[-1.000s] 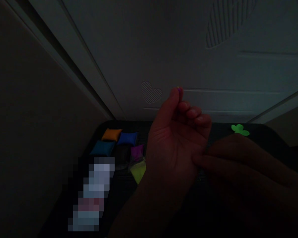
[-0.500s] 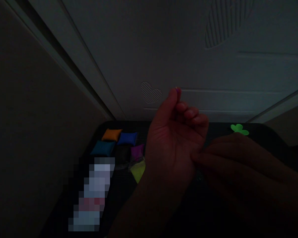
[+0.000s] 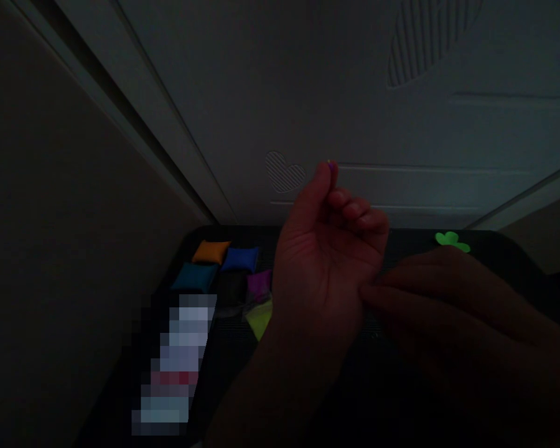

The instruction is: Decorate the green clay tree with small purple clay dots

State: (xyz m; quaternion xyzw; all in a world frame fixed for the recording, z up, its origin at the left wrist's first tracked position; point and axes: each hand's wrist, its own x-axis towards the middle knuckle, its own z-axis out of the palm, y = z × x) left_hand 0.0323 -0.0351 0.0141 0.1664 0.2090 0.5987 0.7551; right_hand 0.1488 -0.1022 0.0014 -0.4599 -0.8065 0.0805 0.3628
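Note:
My left hand (image 3: 329,261) is raised palm toward me in the middle of the view. Its thumb and forefinger pinch a tiny purple piece with a speck of yellow (image 3: 330,166), mostly hidden by the fingertips; the other fingers curl inward. To the right, my right hand (image 3: 452,305) is closed, its fingers pressed together. Its fingertips are at the heel of the left palm, and whatever they may hold is too dark to make out. Behind it, on the dark table, lies a bright green lobed piece (image 3: 452,241).
Left of my hands lie small packets: orange (image 3: 211,252), blue (image 3: 240,259), teal (image 3: 195,277), black (image 3: 232,288), purple (image 3: 259,285) and yellow-green (image 3: 260,319). A blurred-out lit rectangle (image 3: 180,361) is nearer. A pale panel with an embossed heart (image 3: 284,172) rises behind the black table. Light is very dim.
The view has shifted slightly. Both hands keep nearly the same pose, with the left still pinching the tiny purple piece and the right still at its palm heel.

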